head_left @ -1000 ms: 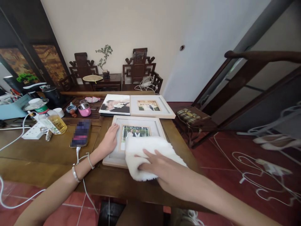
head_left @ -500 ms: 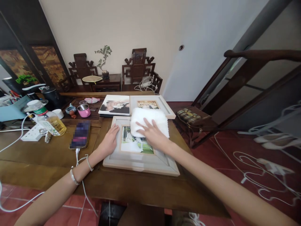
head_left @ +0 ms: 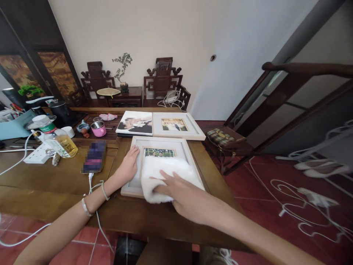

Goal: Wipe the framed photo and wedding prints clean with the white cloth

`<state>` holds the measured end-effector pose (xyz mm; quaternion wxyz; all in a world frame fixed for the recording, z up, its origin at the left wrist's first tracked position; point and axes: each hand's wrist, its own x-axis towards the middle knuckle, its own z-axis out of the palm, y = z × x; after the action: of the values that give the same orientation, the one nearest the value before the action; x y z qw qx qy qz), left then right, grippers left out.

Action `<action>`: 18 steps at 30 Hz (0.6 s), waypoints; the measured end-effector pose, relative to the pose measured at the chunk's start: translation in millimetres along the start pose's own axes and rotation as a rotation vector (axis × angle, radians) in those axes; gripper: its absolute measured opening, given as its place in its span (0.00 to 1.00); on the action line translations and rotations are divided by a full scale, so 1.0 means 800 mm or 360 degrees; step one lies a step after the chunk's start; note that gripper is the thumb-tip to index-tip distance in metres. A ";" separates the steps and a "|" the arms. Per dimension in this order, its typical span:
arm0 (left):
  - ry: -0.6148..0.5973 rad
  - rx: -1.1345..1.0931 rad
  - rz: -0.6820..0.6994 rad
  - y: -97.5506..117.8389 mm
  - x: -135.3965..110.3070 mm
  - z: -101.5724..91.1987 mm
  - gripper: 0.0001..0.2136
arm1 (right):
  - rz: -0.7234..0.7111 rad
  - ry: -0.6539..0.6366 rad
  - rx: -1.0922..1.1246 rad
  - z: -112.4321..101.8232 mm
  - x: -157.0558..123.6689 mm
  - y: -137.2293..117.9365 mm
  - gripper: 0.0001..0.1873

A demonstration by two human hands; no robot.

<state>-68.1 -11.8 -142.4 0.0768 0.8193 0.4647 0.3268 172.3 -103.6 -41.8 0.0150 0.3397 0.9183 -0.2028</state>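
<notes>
A pale picture frame point(head_left: 135, 147) lies flat on the wooden table, with a photo inside whose top strip shows. My left hand point(head_left: 129, 166) grips its left edge, fingers over the border. Across the lower part of the frame spreads a folded, fluffy white cloth point(head_left: 165, 165), which hides most of the photo and overhangs the near edge. My right hand point(head_left: 183, 193) holds the cloth from above, its fingers pressed into the pile. Behind lie a second pale frame point(head_left: 197, 127) with a photo and a black-and-white picture panel point(head_left: 135, 123).
Left of the frame lie a phone point(head_left: 95, 156) on a charging cable, a bottle of yellow liquid point(head_left: 64, 145), a white power strip point(head_left: 37, 154) and a pink cup point(head_left: 98, 129). To the right stands a dark wooden chair point(head_left: 239, 141) with a plaid bag point(head_left: 222, 136).
My right hand has drawn the white cloth towards me, from the frame's upper right to its near edge. The rear frame's photo is uncovered. My left hand stays in place.
</notes>
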 end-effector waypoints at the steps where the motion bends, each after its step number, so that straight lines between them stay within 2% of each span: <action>1: -0.0010 0.0003 0.0009 0.001 0.000 -0.001 0.24 | 0.0024 0.0063 -0.0057 0.003 0.010 0.007 0.39; 6: -0.0100 0.0052 0.0031 0.003 0.001 -0.005 0.21 | 0.0207 0.0326 -0.0350 0.006 0.064 0.054 0.40; 10: -0.0100 0.0039 0.0043 0.001 0.001 -0.006 0.21 | 0.0256 0.0467 -0.0548 0.001 0.091 0.079 0.39; 14: -0.0104 -0.0010 -0.0010 0.001 0.001 -0.004 0.22 | 0.0255 0.0364 -0.0517 0.007 0.086 0.065 0.39; 18: -0.0091 -0.0022 -0.0017 0.003 0.001 -0.003 0.25 | 0.0124 0.0119 -0.0242 0.010 0.045 0.021 0.39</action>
<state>-67.9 -12.8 -139.0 0.0975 0.8253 0.4644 0.3062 153.9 -72.8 -60.8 0.0143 0.3804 0.9170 -0.1190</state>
